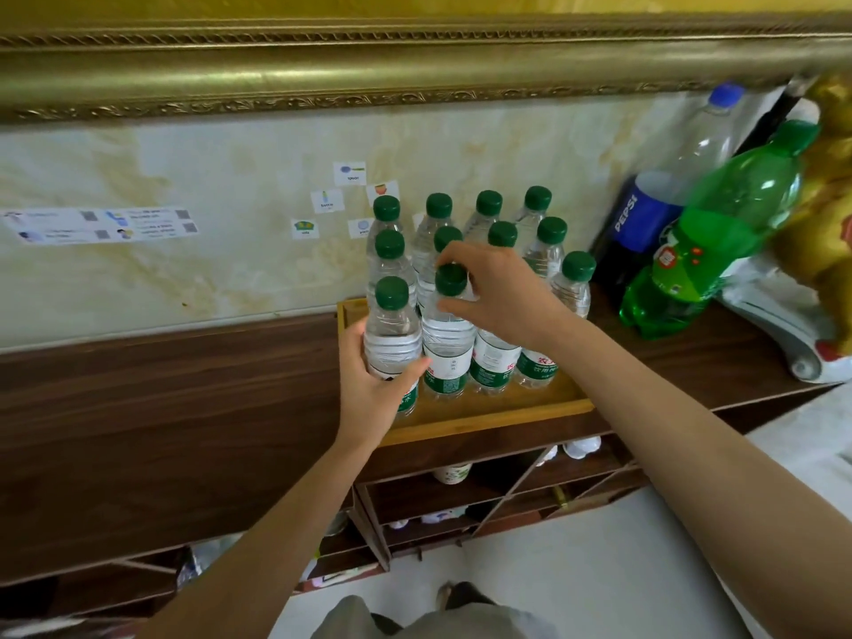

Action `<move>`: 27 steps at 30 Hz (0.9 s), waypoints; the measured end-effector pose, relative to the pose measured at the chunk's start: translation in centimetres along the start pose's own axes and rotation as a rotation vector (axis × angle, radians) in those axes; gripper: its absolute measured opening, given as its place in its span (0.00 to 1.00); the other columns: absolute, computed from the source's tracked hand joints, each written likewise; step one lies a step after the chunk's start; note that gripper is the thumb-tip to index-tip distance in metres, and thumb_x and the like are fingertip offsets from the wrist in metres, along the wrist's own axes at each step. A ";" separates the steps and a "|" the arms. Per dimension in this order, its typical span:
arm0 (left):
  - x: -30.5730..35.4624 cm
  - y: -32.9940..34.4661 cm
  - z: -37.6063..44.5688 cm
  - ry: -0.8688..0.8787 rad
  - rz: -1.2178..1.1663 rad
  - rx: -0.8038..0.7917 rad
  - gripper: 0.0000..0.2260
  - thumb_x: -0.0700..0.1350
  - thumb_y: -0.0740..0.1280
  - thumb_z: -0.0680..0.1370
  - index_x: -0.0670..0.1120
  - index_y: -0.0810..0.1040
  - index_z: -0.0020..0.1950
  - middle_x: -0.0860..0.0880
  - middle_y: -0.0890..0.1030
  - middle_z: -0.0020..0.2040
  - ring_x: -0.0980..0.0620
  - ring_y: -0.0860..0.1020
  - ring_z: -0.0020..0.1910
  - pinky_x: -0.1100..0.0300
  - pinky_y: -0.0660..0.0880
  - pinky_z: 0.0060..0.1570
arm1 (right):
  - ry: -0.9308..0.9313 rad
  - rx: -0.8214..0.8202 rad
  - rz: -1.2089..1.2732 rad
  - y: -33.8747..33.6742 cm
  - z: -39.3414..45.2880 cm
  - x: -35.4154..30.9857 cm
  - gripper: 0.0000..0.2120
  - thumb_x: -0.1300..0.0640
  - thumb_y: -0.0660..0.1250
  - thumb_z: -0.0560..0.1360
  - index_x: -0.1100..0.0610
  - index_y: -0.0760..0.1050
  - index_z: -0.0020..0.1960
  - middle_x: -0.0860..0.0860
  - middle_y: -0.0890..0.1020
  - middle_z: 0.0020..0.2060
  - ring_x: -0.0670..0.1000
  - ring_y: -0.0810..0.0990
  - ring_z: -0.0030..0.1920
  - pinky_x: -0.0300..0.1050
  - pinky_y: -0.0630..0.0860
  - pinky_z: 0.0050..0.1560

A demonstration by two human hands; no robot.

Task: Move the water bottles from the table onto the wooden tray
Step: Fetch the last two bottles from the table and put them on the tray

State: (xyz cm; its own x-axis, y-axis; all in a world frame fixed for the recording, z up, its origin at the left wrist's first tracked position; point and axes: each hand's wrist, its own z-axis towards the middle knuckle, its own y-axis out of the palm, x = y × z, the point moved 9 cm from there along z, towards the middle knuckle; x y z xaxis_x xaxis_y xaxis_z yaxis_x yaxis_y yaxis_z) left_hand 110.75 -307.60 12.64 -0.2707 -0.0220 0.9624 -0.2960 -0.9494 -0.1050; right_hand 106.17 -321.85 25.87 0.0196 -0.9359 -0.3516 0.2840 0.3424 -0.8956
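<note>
A wooden tray (pixel 498 415) sits on the dark wooden table (pixel 161 398) against the wall. Several clear water bottles with green caps stand upright in rows on the tray. My left hand (pixel 373 380) wraps the body of the front left bottle (pixel 392 329) at the tray's left edge. My right hand (pixel 498 292) pinches the neck under the green cap of the bottle beside it, the front middle bottle (pixel 447 343). Both bottles stand upright, touching each other.
A Pepsi bottle (pixel 645 214) and a big green soda bottle (pixel 710 251) stand right of the tray. A golden figure on a white base (pixel 783 311) is at the far right. Shelves (pixel 484 495) lie under the table. Paper labels are stuck to the wall.
</note>
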 end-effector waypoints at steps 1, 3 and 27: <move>-0.1 0.0 -0.1 0.006 0.036 -0.020 0.32 0.44 0.80 0.65 0.49 0.70 0.65 0.47 0.77 0.58 0.50 0.78 0.58 0.50 0.77 0.59 | -0.026 0.021 -0.034 0.2 -0.2 0.0 0.17 0.54 0.72 0.73 0.60 0.74 0.57 0.54 0.79 0.44 0.53 0.74 0.42 0.50 0.76 0.45; -0.9 -0.2 -0.4 -0.029 0.075 -0.079 0.33 0.46 0.79 0.66 0.52 0.68 0.68 0.49 0.76 0.62 0.52 0.76 0.63 0.49 0.74 0.63 | -0.086 0.056 -0.132 0.7 -0.8 -0.2 0.21 0.51 0.72 0.73 0.60 0.74 0.61 0.56 0.80 0.48 0.56 0.75 0.48 0.50 0.73 0.50; -4.4 -0.9 -0.7 -0.141 0.145 -0.146 0.28 0.37 0.75 0.71 0.50 0.69 0.67 0.53 0.73 0.67 0.52 0.70 0.68 0.61 0.75 0.60 | -0.058 -0.041 -0.366 1.0 -1.0 0.2 0.36 0.47 0.76 0.68 0.55 0.66 0.70 0.55 0.78 0.57 0.57 0.73 0.60 0.51 0.58 0.73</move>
State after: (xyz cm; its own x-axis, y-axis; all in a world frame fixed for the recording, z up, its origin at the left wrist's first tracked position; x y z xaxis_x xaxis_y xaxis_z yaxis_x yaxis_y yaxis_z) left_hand 111.61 -306.43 8.35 -0.1921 -0.2081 0.9591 -0.3950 -0.8782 -0.2697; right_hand 105.54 -321.64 24.61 -0.0212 -0.9997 0.0085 0.2437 -0.0134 -0.9698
